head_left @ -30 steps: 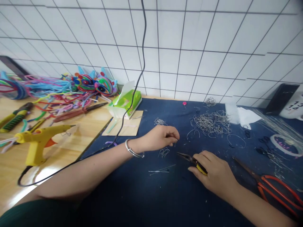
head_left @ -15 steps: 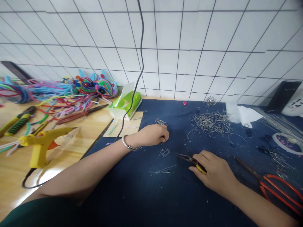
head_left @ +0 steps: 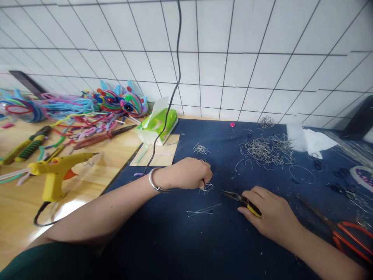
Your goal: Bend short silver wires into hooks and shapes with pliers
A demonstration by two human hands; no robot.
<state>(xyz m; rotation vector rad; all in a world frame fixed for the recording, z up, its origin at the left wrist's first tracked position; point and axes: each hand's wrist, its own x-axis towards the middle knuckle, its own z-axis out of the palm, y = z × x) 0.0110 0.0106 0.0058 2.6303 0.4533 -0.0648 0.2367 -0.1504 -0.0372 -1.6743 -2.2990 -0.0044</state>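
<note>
My left hand (head_left: 190, 173), with a silver bangle at the wrist, reaches down to a small pile of bent wires (head_left: 208, 189). Its fingers are pinched together at the edge of that pile; whatever lies between them is hidden. My right hand (head_left: 269, 206) is wrapped round needle-nose pliers (head_left: 234, 195) with yellow and black handles, the jaws pointing left just above the cloth. A few straight wire pins (head_left: 201, 212) lie crossed in front of my left hand. Behind it sits another little heap of bent wires (head_left: 201, 148).
A large tangle of wire (head_left: 265, 151) covers part of the blue cloth (head_left: 180, 249). Red-handled scissors (head_left: 346, 233) lie at right. Leftward are a yellow glue gun (head_left: 55, 171), pipe cleaners (head_left: 70, 107) and a tissue pack (head_left: 159, 124). A black cord (head_left: 178, 58) hangs before the wall.
My left hand moved left and away to the far wire heap, then came back toward the nearer pile. My right hand keeps the pliers in much the same place. The view shifts slightly.
</note>
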